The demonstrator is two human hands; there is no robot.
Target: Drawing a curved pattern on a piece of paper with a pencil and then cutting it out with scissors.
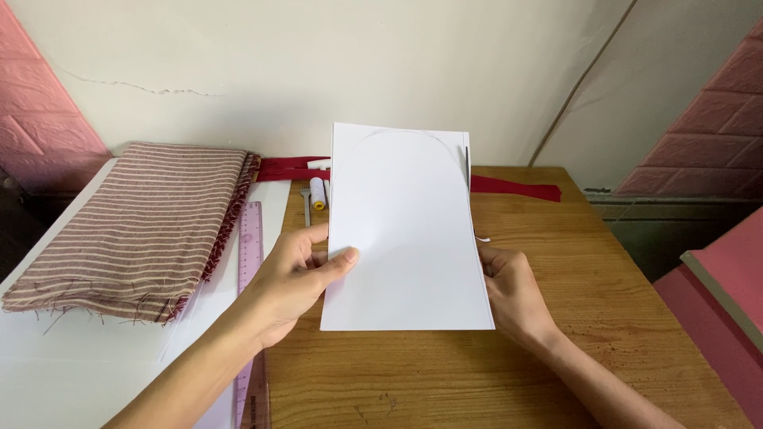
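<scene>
Both hands' grip is clamped on a white paper sheet (407, 230): left hand (296, 278) pinching its edge, right hand (513, 290) behind the other. A curve looks drawn near its top, seemingly uncut; the striped fabric (135, 226) lies folded on the table (604, 270).

A matt, smooth white paper sheet (405, 230) is seen above a wooden table (604, 318) with a visible grain and slight sheen. Woven striped cloth (135, 230), frayed at its edges, is noted beside a translucent purple plastic ruler (249, 246).

Single head-worn camera, looking down and forward.
It sits close above the wooden worktop (556, 262), facing the pale back wall (358, 63); no second view.
</scene>
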